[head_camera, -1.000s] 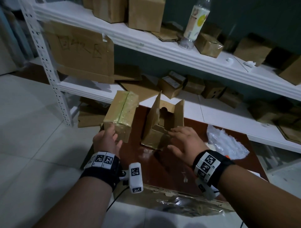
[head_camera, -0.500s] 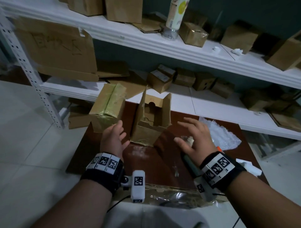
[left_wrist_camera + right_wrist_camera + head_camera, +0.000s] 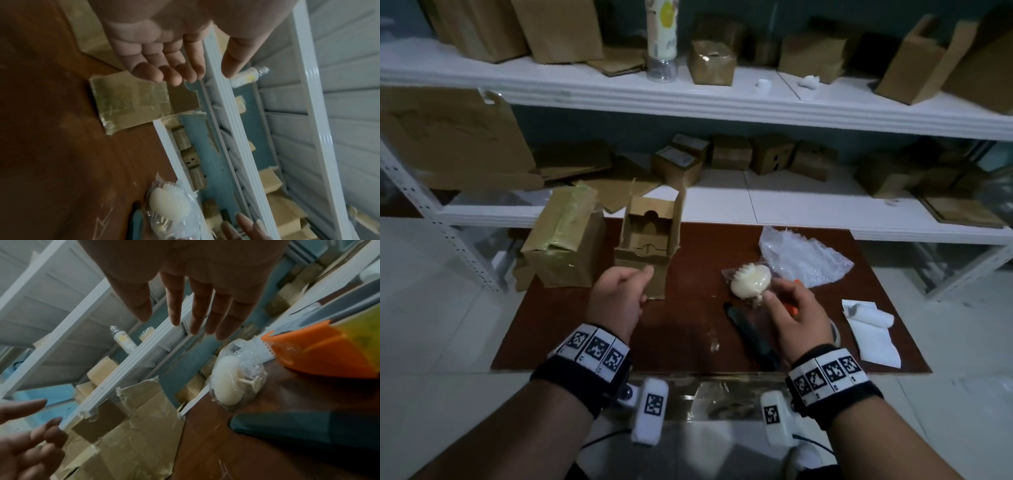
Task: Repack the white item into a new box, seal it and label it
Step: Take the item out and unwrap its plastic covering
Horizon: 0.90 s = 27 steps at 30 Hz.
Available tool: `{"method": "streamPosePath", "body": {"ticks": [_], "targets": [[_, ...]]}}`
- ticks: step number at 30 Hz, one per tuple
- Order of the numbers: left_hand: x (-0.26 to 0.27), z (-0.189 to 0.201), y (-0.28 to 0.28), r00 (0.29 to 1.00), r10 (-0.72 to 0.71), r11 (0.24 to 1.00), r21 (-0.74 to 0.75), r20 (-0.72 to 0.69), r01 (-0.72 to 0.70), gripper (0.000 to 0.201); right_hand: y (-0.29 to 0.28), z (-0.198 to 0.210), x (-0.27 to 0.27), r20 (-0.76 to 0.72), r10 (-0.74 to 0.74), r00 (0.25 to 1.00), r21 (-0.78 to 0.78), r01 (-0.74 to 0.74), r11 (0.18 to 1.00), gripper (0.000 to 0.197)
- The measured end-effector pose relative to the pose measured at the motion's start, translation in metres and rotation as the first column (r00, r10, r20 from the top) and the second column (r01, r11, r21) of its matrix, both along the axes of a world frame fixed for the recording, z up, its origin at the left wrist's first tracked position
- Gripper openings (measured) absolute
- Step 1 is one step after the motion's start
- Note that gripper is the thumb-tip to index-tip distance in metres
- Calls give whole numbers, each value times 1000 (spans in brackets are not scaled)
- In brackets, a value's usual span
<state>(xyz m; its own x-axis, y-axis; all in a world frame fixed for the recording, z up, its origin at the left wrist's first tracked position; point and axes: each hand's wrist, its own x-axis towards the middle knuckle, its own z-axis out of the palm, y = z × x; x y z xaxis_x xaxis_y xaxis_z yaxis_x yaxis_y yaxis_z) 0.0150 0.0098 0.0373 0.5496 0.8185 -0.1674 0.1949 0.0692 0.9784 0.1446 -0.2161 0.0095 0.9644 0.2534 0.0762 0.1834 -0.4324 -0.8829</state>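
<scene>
The white item [image 3: 750,282], a cream toothed piece in a clear bag, lies on the brown table [image 3: 688,342] right of centre; it also shows in the wrist views [image 3: 168,206] [image 3: 228,378]. My right hand [image 3: 780,296] hovers just behind it with straight fingers [image 3: 197,318], holding nothing. An open cardboard box [image 3: 650,240] stands at the back, flaps up and empty. My left hand [image 3: 642,286] is in front of that box, its fingers [image 3: 170,76] loosely curled and empty.
A taped box [image 3: 565,243] stands left of the open one. Bubble wrap [image 3: 803,257] lies behind the item. An orange tape dispenser [image 3: 320,350] and a dark cutter [image 3: 750,334] lie under my right hand. White label paper [image 3: 869,330] is at the right. Shelves with boxes rise behind.
My right hand has moved from the open box rightwards to the white item. My left hand has left the taped box and come in front of the open box.
</scene>
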Motion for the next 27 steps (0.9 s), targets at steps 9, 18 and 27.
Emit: {"method": "streamPosePath", "body": {"ticks": [9,18,27], "targets": [[56,19,-62,906,-299,875,292,-300,386,14,-20,-15,16,-125,69,990,2,-69,998,34],[98,-21,-91,663,-408,519,438,-627,734,16,-33,-10,41,-254,-17,967,98,43,994,33],[143,-50,-104,344,-317,220,284,-884,933,35,-36,-22,54,-265,6,964,185,44,982,29]]}}
